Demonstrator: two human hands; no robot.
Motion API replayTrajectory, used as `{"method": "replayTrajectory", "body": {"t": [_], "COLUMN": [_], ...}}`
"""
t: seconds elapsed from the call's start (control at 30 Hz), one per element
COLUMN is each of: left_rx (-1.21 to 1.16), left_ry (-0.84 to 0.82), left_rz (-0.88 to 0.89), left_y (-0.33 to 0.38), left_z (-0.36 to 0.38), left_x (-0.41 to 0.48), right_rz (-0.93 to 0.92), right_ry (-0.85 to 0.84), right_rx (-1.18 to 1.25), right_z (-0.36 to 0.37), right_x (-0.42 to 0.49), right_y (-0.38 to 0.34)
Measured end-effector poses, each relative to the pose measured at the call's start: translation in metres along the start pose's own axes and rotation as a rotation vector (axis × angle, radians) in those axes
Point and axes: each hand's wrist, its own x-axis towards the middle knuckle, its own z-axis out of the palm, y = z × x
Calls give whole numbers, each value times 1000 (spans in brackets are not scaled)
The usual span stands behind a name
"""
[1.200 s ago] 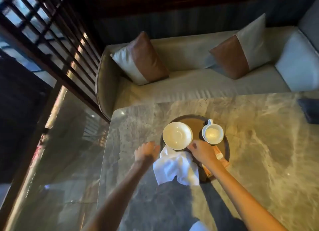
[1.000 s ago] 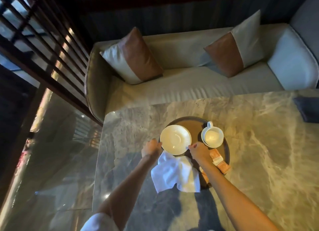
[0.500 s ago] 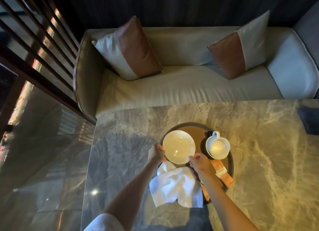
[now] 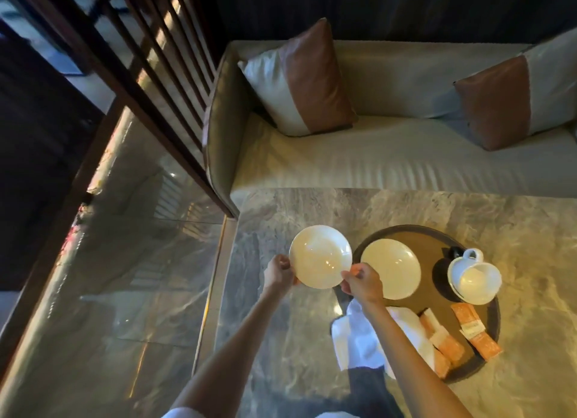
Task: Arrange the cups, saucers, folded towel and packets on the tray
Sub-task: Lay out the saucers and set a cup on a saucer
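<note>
A white saucer (image 4: pixel 320 256) is held above the marble table, left of the round dark tray (image 4: pixel 427 235). My left hand (image 4: pixel 278 274) pinches its left rim and my right hand (image 4: pixel 362 283) grips its right rim. A second white saucer (image 4: pixel 390 268) lies on the tray's left side. A white cup (image 4: pixel 474 277) stands on its own saucer at the tray's right. Orange packets (image 4: pixel 476 332) lie along the tray's near edge. A crumpled white towel (image 4: pixel 359 342) hangs over the tray's near-left rim, partly under my right forearm.
The marble table (image 4: pixel 312 211) ends at its left edge near a glass floor panel (image 4: pixel 125 261). A beige sofa (image 4: pixel 390 155) with two brown-and-white cushions (image 4: pixel 306 80) stands behind the table. A dark slatted screen (image 4: pixel 150 74) rises at the left.
Both hands took hold of the top saucer and carried it left off the tray, uncovering a second saucer beneath. The camera view shifted left.
</note>
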Motion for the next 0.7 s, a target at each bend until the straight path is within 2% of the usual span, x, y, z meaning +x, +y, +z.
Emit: {"method": "replayTrajectory", "body": {"t": [0.27,0.57,0.7], "left_rx": [57,11,70], "left_ry": [-6,-39,-62], "left_rz": [-69,-67,-109], "left_y": [-34,-34,-34], "left_z": [-42,-42,-40], "left_x": [21,24,25], "right_rz": [69,100,88], "right_ry": [-42,-33,-62], "right_rx": [-36,-28,7], "right_z": [52,58,55], "right_x": [-10,-2,1], "right_y": [5,16,18]}}
